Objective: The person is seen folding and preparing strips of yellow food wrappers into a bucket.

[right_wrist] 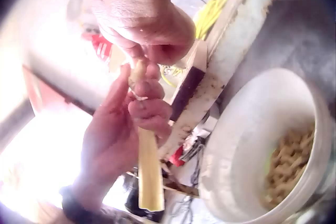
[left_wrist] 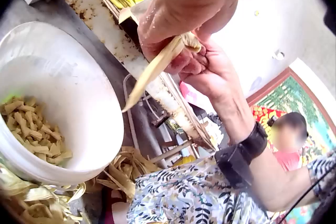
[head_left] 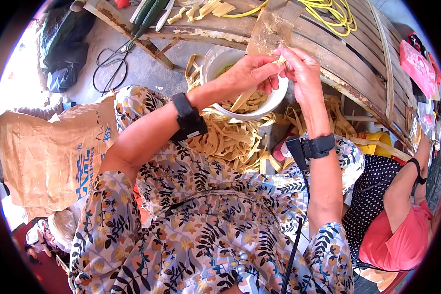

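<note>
Head view shows both hands raised over the white bucket point(head_left: 278, 99), the pale strip point(head_left: 242, 101) between them with its loose tail hanging above the bucket's mouth. The left hand point(head_left: 259, 73) curls round the strip below its folded end, and the right hand point(head_left: 301, 68) pinches at that fold with thumb and fingertips. Good handling here seems to call for a steady left grip close to the fold, so the layers stay stacked, while the right fingertips draw the end snug with a light, even pull; a hard tug could split or crease so thin a piece. The tail is best left flat and untwisted. Short pieces point(left_wrist: 34, 132) lie inside the bucket, more loose strips point(head_left: 228, 142) are heaped just beside its near side, and the slatted counter point(head_left: 348, 63) stands beyond it.
</note>
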Available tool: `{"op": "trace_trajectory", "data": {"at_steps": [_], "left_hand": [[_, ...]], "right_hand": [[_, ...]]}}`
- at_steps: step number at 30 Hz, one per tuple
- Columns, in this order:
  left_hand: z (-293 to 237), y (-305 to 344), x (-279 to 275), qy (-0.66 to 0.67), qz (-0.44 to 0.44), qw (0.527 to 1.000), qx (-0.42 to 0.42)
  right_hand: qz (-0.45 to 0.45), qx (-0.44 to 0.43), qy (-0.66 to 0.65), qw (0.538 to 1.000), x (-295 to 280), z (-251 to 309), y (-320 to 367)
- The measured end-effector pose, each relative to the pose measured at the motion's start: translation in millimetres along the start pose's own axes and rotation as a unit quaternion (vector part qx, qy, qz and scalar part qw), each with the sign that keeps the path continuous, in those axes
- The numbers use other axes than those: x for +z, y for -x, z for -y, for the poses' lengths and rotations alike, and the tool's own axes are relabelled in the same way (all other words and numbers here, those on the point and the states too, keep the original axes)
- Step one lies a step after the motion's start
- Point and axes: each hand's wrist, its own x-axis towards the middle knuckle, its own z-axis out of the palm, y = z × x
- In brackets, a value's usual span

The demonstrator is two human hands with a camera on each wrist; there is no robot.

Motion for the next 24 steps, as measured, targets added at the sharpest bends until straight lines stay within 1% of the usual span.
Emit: {"op": "trace_trajectory", "data": {"at_steps": [1, 2, 5, 6, 8, 11, 15, 16, 17, 19, 22, 24], "left_hand": [[-2, 2, -3, 0.012, 0.008, 1.0, -0.013], [-16, 7, -2, 0.001, -0.012, 0.999, -0.042], [-4, -1, -15, -0.009, 0.029, 1.0, 0.003], [0, -2, -15, 0.009, 0.025, 1.0, -0.005], [4, -2, -12, -0.006, 0.013, 1.0, 0.002], [2, -2, -2, -0.043, -0.014, 0.999, 0.026], [0, 0, 10, -0.099, -0.059, 0.992, 0.06], [-1, 1, 11, -0.123, -0.061, 0.989, 0.056], [1, 1, 10, -0.09, -0.047, 0.993, 0.054], [5, 0, 6, -0.026, -0.02, 0.998, 0.05], [-9, 5, -7, 0.069, 0.033, 0.995, -0.056], [-7, 6, -16, 0.109, 0.085, 0.987, -0.079]], "right_hand": [[0.01, -0.02, 0.022, 0.999, 1, -1, 0], [0.021, -0.04, 0.045, 0.998, 2, -2, 0], [0.041, -0.032, 0.038, 0.998, 9, -1, 3], [0.036, -0.033, 0.03, 0.998, 9, -1, 4], [0.027, -0.039, 0.013, 0.999, 9, -2, 5], [-0.022, -0.008, 0.006, 1.0, 4, -7, 0], [-0.025, 0.009, -0.031, 0.999, 6, -2, 3], [-0.022, 0.013, -0.038, 0.999, 5, -1, 3], [-0.019, 0.017, -0.044, 0.999, 3, -1, 2], [-0.014, 0.005, -0.005, 1.0, -1, -1, -1], [0.001, -0.028, 0.065, 0.997, -9, -4, -8], [0.024, -0.041, 0.092, 0.995, -9, -4, -6]]}}
